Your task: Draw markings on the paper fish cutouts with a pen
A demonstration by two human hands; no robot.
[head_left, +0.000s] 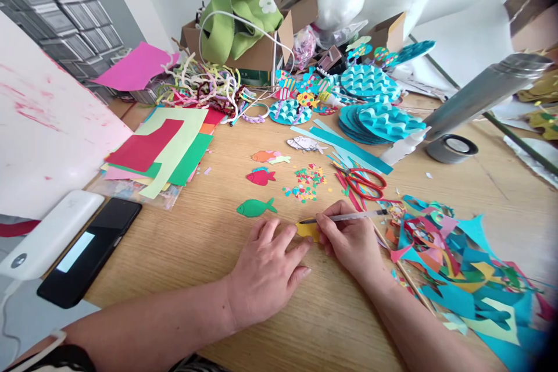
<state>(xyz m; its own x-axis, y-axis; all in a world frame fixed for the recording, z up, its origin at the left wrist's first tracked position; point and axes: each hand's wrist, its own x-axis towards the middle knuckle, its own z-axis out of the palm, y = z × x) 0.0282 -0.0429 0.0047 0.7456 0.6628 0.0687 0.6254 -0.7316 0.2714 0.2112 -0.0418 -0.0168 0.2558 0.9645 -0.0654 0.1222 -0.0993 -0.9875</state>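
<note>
My right hand (349, 238) is closed round a slim pen (355, 216), its tip on a small yellow paper piece (307, 229). Spread on the wood beside it, my left hand (268, 267) has its fingers apart, one fingertip at the yellow piece's edge. Beyond the left hand lies a green paper fish (256, 207). Further back are a red fish (261, 176), an orange fish (264, 156) and a white fish (305, 143). Small confetti bits (309, 180) are heaped right of the red fish.
Red-handled scissors (366, 183) and teal strips (361, 154) lie beyond my right hand. Paper scraps (471, 267) cover the right side. Coloured sheets (174, 151) and a phone (89, 253) are on the left. A steel flask (483, 93) leans at the back right.
</note>
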